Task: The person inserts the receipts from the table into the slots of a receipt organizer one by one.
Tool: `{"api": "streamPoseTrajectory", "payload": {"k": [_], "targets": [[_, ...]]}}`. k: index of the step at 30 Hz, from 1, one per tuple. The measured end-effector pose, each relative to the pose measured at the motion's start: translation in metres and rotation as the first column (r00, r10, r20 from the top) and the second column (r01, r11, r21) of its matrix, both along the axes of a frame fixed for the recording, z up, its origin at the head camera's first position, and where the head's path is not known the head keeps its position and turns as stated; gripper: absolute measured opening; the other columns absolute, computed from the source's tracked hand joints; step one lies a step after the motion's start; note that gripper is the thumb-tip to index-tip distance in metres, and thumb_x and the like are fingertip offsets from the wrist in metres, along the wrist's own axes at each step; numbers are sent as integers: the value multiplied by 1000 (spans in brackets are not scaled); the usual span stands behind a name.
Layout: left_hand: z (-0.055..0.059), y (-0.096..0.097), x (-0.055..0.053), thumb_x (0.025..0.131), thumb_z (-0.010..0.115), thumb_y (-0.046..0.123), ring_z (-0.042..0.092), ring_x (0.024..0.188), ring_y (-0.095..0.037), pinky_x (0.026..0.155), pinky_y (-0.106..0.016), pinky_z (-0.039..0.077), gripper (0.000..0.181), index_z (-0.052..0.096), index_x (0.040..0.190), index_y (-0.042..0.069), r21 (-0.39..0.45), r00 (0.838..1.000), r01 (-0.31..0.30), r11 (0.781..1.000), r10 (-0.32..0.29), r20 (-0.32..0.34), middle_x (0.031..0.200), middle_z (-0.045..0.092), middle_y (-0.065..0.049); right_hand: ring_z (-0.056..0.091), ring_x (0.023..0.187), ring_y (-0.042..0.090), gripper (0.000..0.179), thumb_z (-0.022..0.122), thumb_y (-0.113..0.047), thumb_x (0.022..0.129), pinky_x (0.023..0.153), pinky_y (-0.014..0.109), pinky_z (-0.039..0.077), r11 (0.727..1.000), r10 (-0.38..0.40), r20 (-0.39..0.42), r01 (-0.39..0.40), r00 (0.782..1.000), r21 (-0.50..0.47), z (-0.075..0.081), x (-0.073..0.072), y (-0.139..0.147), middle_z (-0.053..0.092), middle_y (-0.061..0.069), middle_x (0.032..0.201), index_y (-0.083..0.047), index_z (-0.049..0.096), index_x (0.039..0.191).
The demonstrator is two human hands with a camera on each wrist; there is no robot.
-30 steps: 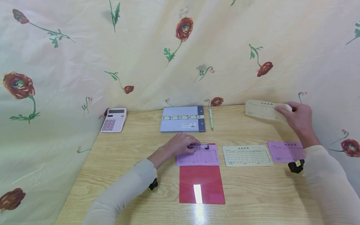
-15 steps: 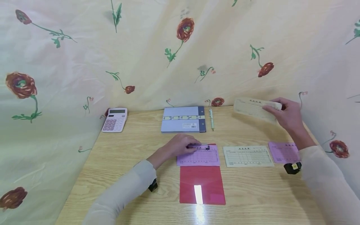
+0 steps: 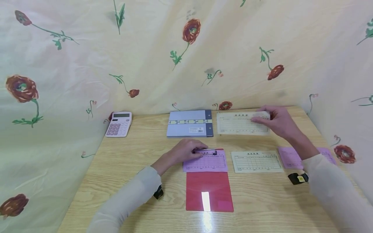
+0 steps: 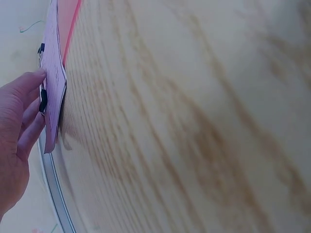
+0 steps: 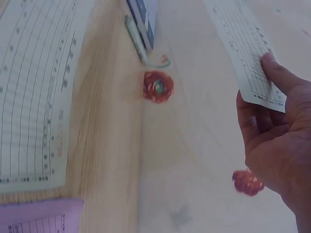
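Note:
A red clipboard (image 3: 195,192) lies flat on the table, with pink printed forms (image 3: 214,165) under its clip at the top. My left hand (image 3: 186,149) grips the metal clip (image 4: 43,101) at the board's far edge, thumb on top and fingers curled behind it. My right hand (image 3: 276,121) pinches a pale printed slip (image 3: 234,124) by its right end between thumb and fingers. That slip hangs above the table at the back, right of the notebook. In the right wrist view its printed side (image 5: 245,48) faces the thumb.
Right of the clipboard lie a pale green form (image 3: 256,161) and another pink form (image 3: 287,157), partly behind my right forearm. A blue notebook (image 3: 186,129) and a calculator (image 3: 118,124) stand along the back. The pen (image 5: 135,39) is mostly hidden by the raised slip in the head view.
My right hand has carried the pale slip leftward from the back right corner, toward the notebook, and now covers the pen. The left hand stays at the clip.

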State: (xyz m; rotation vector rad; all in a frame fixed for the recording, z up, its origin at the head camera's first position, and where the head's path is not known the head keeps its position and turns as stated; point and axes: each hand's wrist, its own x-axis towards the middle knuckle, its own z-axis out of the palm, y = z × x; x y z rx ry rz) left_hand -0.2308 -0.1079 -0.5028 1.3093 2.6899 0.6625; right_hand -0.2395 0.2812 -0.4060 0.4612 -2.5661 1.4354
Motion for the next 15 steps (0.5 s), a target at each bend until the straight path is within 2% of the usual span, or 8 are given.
{"api": "streamPoseTrajectory", "payload": {"k": [3,5,7,9,12,15], "targets": [[1,0,0,98,80,22,66,125,-11,107,-26,48,40,72,137,16,-6,1000,-7,1000,7,2,135,72,3,58,61,9,16,82,-6,93,50,24,43,994,105,28,-105,994,13,3,8,-11,72,5,78,-2,77,107],[1,-1,1,98,80,23,64,128,-12,109,-27,46,42,71,138,15,-9,1000,-15,1000,15,1,137,71,2,60,63,10,13,81,-5,94,51,23,45,984,177,54,-178,983,5,4,12,-18,72,7,80,-3,77,105],[0,-1,1,97,80,23,66,125,-12,107,-25,48,41,72,136,13,-3,1000,-23,1000,23,1,135,72,1,63,65,11,9,79,-4,95,53,24,48,968,252,89,-252,964,-8,4,16,-25,74,8,85,-4,77,104],[0,-1,1,96,81,25,69,113,-11,98,-22,52,39,73,132,10,3,999,-33,999,33,0,126,75,-1,66,67,13,7,78,-4,96,54,25,51,949,315,128,-316,940,-16,0,19,-32,76,8,90,-4,78,102],[-1,-1,1,96,82,25,68,101,-7,88,-18,53,37,75,129,10,14,999,-44,999,44,16,119,76,0,66,70,13,5,78,-7,97,56,24,50,926,371,191,-377,909,-2,-8,22,-42,76,9,94,-7,78,102],[-2,0,0,96,82,21,68,106,-5,90,-17,52,40,74,134,13,4,998,-54,999,53,28,123,75,3,70,74,16,8,77,-11,98,59,25,52,908,407,278,-419,870,-15,-20,25,-52,77,10,99,-7,78,105]]}}
